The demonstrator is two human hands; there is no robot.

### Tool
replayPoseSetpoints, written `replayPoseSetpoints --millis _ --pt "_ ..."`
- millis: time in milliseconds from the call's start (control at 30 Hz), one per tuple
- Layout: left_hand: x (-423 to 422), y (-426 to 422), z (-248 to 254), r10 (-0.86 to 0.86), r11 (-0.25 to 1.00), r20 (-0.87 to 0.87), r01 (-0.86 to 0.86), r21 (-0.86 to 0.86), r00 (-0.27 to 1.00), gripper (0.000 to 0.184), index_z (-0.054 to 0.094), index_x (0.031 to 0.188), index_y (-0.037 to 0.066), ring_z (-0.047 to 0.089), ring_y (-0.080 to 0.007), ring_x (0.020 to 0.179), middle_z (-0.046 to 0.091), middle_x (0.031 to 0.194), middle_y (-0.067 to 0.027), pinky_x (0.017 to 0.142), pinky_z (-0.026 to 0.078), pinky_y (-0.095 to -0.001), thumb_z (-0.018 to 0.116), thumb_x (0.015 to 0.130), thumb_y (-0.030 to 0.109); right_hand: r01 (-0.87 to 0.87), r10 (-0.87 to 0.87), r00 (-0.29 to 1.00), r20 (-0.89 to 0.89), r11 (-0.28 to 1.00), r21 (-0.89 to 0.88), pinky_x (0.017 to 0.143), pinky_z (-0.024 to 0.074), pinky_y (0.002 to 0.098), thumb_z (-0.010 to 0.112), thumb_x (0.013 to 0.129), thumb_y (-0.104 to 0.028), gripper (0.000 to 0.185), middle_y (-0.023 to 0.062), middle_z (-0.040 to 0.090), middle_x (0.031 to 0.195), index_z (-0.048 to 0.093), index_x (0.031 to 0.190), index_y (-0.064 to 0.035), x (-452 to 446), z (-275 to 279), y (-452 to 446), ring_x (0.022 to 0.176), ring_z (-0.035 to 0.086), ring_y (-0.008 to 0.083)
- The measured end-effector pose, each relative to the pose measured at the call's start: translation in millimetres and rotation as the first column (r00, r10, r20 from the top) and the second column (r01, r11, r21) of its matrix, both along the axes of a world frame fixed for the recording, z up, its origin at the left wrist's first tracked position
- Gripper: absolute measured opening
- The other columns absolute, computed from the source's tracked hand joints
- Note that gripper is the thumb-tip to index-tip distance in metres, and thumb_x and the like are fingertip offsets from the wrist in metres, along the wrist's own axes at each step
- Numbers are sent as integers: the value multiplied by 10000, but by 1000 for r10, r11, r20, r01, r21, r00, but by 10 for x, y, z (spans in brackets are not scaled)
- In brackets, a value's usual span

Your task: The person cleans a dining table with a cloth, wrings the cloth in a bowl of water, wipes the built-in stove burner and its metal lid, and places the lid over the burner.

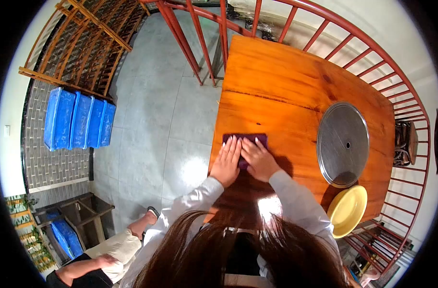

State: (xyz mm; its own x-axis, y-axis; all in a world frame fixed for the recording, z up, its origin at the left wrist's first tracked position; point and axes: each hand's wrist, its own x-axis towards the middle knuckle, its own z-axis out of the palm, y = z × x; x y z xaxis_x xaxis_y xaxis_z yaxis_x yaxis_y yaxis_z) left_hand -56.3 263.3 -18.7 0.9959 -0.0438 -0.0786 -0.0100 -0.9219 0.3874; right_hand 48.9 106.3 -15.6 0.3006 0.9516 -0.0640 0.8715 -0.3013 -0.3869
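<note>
A dark purple cloth (262, 138) lies folded near the left edge of the wooden table (271, 105). My left hand (226, 162) rests flat on its left part, fingers stretched toward the far side. Beside it, my right hand (258, 159) presses on the cloth too, its fingers angled inward so that the fingertips of both hands nearly meet. Much of the cloth is hidden under the two hands.
To the right stand a round metal disc (343, 144) and a yellow basin (347, 211) at the table's near right. Red railings (358, 38) curve behind. Blue bins (79, 119) are stacked at left. A seated person (118, 249) is at lower left.
</note>
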Motion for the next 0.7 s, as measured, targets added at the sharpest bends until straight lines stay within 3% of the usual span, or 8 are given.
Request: replayPoseSetpoints --millis 33,167,367,467,600,700 --pt "182 108 -26 13 1000 42 -13 5 999 894 191 1450 -45 168 -340 1424 206 1511 -221 1156 168 -441 641 719 206 9 -11 1000 20 995 97 1150 178 447 628 742 -189 700 158 349 1456 376 1361 20 179 -70 85 1403 247 262" --pt "951 599 -213 -6 996 180 -9 84 984 811 192 1448 -51 165 -319 1427 225 1511 -204 1164 141 -417 561 793 254 73 -82 996 41 978 194 1151 189 440 569 754 -137 629 153 339 1474 421 1346 16 898 -105 553 1398 268 251" --pt "1762 1061 -332 -57 984 50 47 174 997 804 114 1474 -2 122 -284 1441 143 1548 -157 1170 128 -394 529 834 252 184 -189 982 21 971 155 1167 154 405 562 776 -173 654 87 278 1518 389 1393 -43 1490 -266 948 1416 226 204" --pt "1749 1136 -226 -93 990 3 92 111 996 820 98 1473 -13 105 -297 1442 139 1544 -174 1171 126 -389 549 832 227 197 -206 978 25 960 198 1166 152 413 547 784 -167 615 82 281 1517 422 1374 -48 1465 -214 965 1416 225 198" --pt "1482 1118 -275 -128 992 86 127 21 988 848 90 1464 -45 107 -337 1436 144 1531 -216 1168 132 -416 577 804 171 211 -221 975 28 954 211 1161 153 439 533 775 -133 534 85 302 1508 508 1301 -44 1254 -192 931 1412 240 201" --pt "1045 1006 -151 -124 991 93 129 -43 988 855 117 1448 -75 120 -361 1430 146 1519 -247 1165 142 -433 590 774 151 108 -114 993 29 980 164 1148 167 475 562 767 -137 545 148 343 1470 497 1292 -5 949 -79 828 1402 255 270"
